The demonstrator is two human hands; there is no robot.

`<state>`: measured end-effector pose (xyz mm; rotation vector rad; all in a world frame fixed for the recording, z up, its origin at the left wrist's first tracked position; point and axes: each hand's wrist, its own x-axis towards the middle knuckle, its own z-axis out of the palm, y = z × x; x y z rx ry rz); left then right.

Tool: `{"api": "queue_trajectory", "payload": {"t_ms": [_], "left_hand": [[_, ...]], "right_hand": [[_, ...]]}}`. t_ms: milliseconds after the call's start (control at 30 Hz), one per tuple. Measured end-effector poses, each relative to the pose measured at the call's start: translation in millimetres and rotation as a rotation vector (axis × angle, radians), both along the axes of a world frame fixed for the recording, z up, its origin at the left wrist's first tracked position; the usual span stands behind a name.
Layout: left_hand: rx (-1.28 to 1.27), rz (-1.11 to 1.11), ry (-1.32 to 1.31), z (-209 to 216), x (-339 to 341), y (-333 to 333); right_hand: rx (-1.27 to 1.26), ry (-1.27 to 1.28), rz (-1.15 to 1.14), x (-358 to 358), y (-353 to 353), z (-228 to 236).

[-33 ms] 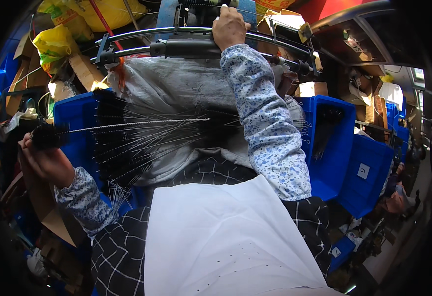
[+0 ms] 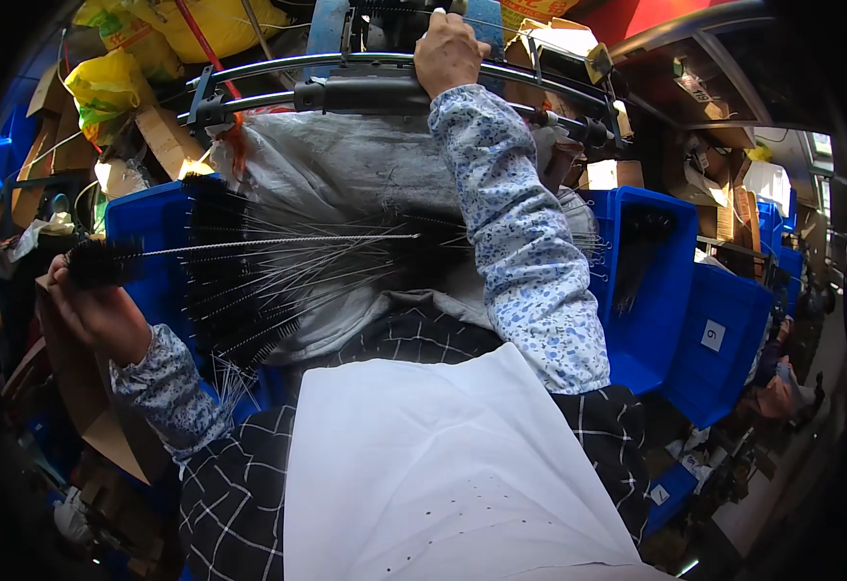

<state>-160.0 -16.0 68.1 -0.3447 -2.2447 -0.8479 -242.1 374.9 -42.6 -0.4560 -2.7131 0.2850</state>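
Gripping brush (image 2: 104, 263) by bristles | left hand (image 2: 104, 318): fingers closed | right hand (image 2: 450, 53): half-curled over rail (image 2: 278, 65), hold unclear

The brush (image 2: 104, 264) hides part of the left grip (image 2: 102, 320); the right sleeve (image 2: 522, 237) covers some piled brushes (image 2: 218, 271). The near edge cuts off the cloth (image 2: 443, 465), the far edge the blue frame (image 2: 325, 39).

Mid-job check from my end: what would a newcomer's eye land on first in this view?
Probably the black-bristled wire brushes fanned out left of centre over the pale sheet, with one brush held by its bristly end in the left grip. Next, the right grip at top centre, by the metal bars; what it holds is unclear. Then the white cloth at bottom centre and blue bins on the right.
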Motion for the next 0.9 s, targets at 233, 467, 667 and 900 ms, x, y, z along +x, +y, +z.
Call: {"api": "queue_trajectory", "payload": {"t_ms": [233, 467, 667, 900], "left_hand": [[0.908, -0.367, -0.292, -6.0, -0.7, 22.1], [0.875, -0.377, -0.385, -4.1, -2.4, 26.5], [0.775, -0.535, -0.568, 2.4, -20.6, 67.3], [0.794, -0.628, -0.787, -2.5, -22.2, 86.9]], "right_hand": [[0.035, 0.096, 0.047, 18.9, 44.9, -6.2], [-0.218, 0.015, 0.071, 30.1, 126.6, -7.5], [0.157, -0.286, -0.007, 22.3, 179.2, -8.8], [-0.752, -0.527, 0.275, 119.0, 128.6, 86.3]]}}
